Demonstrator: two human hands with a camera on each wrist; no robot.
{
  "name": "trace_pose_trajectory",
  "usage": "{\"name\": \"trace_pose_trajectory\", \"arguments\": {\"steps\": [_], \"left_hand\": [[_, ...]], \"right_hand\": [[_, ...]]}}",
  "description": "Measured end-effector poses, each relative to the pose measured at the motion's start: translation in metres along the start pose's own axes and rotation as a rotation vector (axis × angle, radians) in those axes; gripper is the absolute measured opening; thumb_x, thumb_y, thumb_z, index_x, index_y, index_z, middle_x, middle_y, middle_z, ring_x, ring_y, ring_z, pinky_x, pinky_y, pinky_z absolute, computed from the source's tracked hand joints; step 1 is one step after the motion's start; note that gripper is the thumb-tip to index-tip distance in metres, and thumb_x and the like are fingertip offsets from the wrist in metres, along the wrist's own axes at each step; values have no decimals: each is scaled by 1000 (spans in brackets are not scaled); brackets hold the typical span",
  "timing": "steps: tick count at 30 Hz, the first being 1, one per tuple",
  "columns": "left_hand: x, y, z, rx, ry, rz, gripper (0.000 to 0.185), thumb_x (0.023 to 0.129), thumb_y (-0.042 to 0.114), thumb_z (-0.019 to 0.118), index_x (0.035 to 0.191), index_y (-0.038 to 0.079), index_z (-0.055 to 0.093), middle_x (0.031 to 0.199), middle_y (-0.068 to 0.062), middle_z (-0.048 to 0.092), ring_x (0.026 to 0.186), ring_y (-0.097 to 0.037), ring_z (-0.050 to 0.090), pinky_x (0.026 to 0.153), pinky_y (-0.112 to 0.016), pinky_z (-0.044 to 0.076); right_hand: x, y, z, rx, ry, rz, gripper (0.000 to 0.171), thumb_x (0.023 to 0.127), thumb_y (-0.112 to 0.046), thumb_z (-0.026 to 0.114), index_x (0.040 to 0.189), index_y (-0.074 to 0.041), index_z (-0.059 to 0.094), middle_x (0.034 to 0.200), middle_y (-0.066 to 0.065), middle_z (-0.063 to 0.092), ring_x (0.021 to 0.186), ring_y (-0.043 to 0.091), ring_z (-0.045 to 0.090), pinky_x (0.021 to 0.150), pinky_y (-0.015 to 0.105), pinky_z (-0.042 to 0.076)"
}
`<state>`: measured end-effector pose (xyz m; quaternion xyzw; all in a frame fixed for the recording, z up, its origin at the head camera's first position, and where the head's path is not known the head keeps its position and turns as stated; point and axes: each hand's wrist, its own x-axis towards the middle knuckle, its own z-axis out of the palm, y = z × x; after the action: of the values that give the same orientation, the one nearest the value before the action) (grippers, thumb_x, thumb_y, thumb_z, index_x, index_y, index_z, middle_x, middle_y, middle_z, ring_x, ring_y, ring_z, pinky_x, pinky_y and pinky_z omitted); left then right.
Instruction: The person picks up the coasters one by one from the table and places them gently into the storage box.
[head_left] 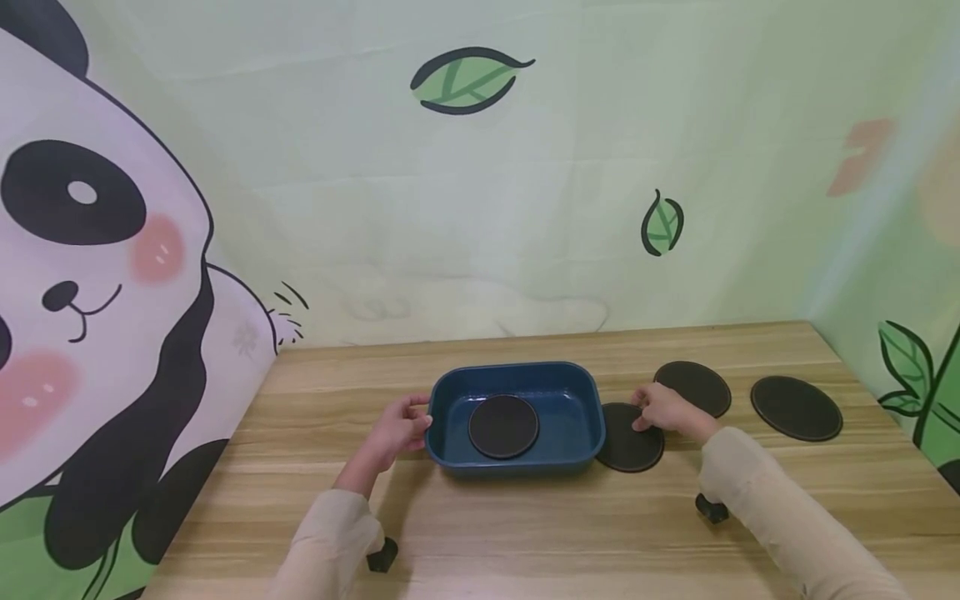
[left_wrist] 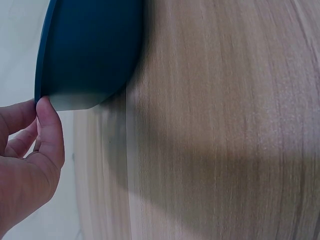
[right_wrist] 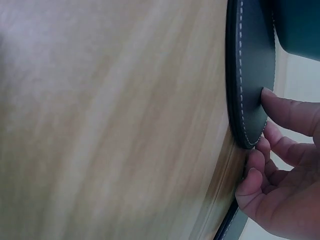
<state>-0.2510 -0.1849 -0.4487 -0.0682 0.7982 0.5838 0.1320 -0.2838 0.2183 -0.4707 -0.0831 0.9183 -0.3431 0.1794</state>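
A deep-blue rectangular baking dish [head_left: 555, 454] sits on the wooden table, with one round black coaster [head_left: 503, 426] lying flat inside. My left hand [head_left: 400, 431] pinches the dish's left rim between thumb and fingers, as the left wrist view shows at the dish wall [left_wrist: 95, 55]. At the dish's right side, my right hand [head_left: 666, 410] grips another black coaster [head_left: 628, 450] by its edge. In the right wrist view the thumb presses on top of this white-stitched coaster [right_wrist: 255, 65] and the fingers curl at its edge.
Two more black coasters lie to the right: one [head_left: 697, 385] just behind my right hand, the other [head_left: 797, 407] farther right. A cloth backdrop [head_left: 480, 208] with a panda and leaves stands behind the table [head_left: 540, 533]. Dark wrist devices sit under both sleeves.
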Motion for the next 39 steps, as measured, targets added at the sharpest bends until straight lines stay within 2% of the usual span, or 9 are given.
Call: {"name": "trace_pose_trajectory", "arguments": {"steps": [9,16,24,26,29,31,33,39], "left_hand": [[-1,2,0,1,-9,4,36,87,2,48,123,1,43,88,-7,45,71,-14,55,62,-27,49],[-1,1,0,4,-10,4,37,87,1,48,124,1,42,88,-8,45,72,-16,55,62,-28,49],[0,1,0,2,-4,-5,37,87,1,49,124,2,43,88,-7,46,72,-15,54,63,-27,48],[-1,1,-1,5,-3,-6,37,87,1,49,123,2,43,88,-7,46,72,-14,54,63,-28,49],[-1,0,-1,5,-1,-8,36,87,1,48,123,2,43,89,-8,46,71,-14,55,63,-29,49],[-1,0,-1,8,-2,-8,37,87,1,48,123,1,43,89,-8,46,71,-14,55,64,-29,49],[-1,0,-1,8,-1,-10,37,87,1,48,123,1,43,90,-8,46,72,-14,55,64,-29,49],[-1,2,0,15,3,-7,37,87,1,49,123,2,43,91,-10,47,73,-14,55,65,-30,50]], "right_hand": [[0,2,-1,-18,15,16,29,70,-1,67,92,6,49,88,14,51,77,22,45,66,29,39],[0,-1,0,-8,12,26,23,70,1,66,80,2,45,75,5,41,66,17,38,58,26,33],[0,-3,-1,47,-34,30,34,69,3,65,62,-9,34,60,-2,29,55,12,28,52,23,27],[-1,-3,-2,56,-43,29,32,70,2,65,64,-7,35,62,-1,30,57,14,30,54,24,28],[-4,-2,-3,63,-39,40,25,71,1,66,75,0,41,72,4,36,66,18,36,59,26,32],[-6,-2,-3,68,-33,53,28,72,-1,66,85,3,42,81,8,40,75,21,39,64,28,35],[-9,-2,-4,82,-32,63,30,72,-1,66,90,5,43,86,11,41,78,23,41,65,29,36],[-17,0,-11,167,-45,92,30,76,2,61,100,8,43,93,14,44,65,15,41,58,26,39]]}}
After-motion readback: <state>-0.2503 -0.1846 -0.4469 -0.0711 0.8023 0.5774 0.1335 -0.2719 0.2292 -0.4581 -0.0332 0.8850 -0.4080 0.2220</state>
